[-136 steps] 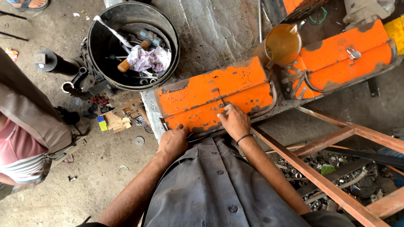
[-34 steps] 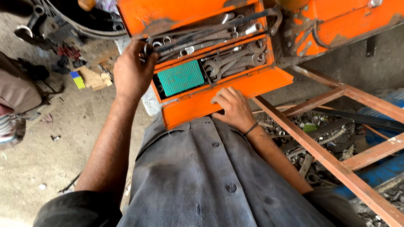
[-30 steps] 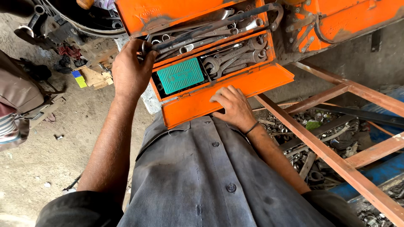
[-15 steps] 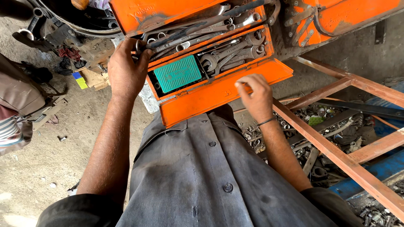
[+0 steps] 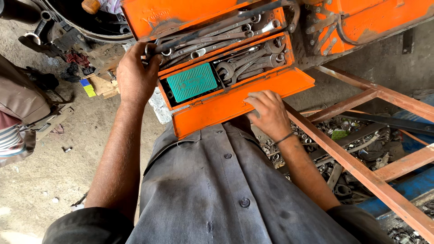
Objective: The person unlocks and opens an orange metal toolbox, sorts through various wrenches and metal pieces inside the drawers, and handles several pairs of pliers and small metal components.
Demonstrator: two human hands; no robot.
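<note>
While the orange toolbox (image 5: 235,101) stands folded open across the upper middle of the frame, both hands are at it. The left hand (image 5: 135,74), upper left of centre, has its fingers curled over the left end of the upper tray (image 5: 181,20), just by the ring ends of the long spanners (image 5: 212,38) lying there; it looks like a grip on the tray's edge rather than on any one tool. The right hand (image 5: 269,110), at centre, lies flat and empty, fingers loosely spread, on the box's folded-down front flap.

Between the two hands, the lower tray shows a green flat case (image 5: 192,82) on its left and a cluster of open-ended wrenches (image 5: 251,61) on its right. A second orange box (image 5: 370,22) sits at the upper right, a rust-coloured metal frame (image 5: 361,162) runs down the right side over a heap of scrap parts (image 5: 352,144), and a black tub (image 5: 90,22) is at the upper left. Another person's clothing (image 5: 18,113) shows at the left edge.

As I judge it, the step in hand is holding the trays spread so the contents can be looked over. Any pick from here calls for the left hand to keep the tray steady and the right hand to lift off the flap and reach up into the wrench cluster, closing on a single handle without dragging its neighbours.
</note>
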